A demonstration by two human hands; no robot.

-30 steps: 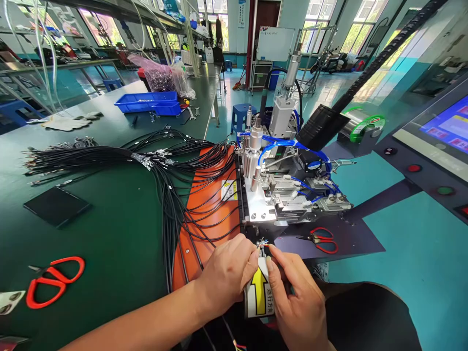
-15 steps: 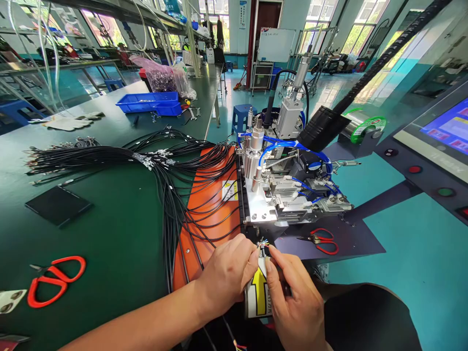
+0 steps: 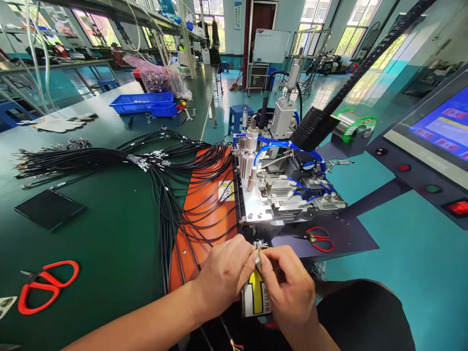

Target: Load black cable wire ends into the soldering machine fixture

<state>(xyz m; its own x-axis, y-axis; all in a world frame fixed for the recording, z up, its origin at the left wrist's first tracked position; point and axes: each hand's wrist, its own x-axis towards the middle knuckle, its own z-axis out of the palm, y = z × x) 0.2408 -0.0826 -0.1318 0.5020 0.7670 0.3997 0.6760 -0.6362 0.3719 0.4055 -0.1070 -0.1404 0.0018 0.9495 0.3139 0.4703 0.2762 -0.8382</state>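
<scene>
Right hand has closed in on left hand: tips were slightly apart half a second ago, now they meet at the wires. Both pinch there, thumb against forefinger; which strand each has, can't tell, fingers hide it. Left looks about where it was.

Wires are right at the fingertips, coloured ends splayed just past them. My read: both hands now on one spot, so it's fine wire handling, ends not tidy yet.

Arrow label sits below the fingertips, between the hands, part covered. Another cable end hangs nearer the body, coloured cores bare.

Just beyond the hands: machine. Small scissors beyond and right, untouched. Left of hands: cables across the orange panel and tabletop. Big scissors well left, also untouched.
</scene>
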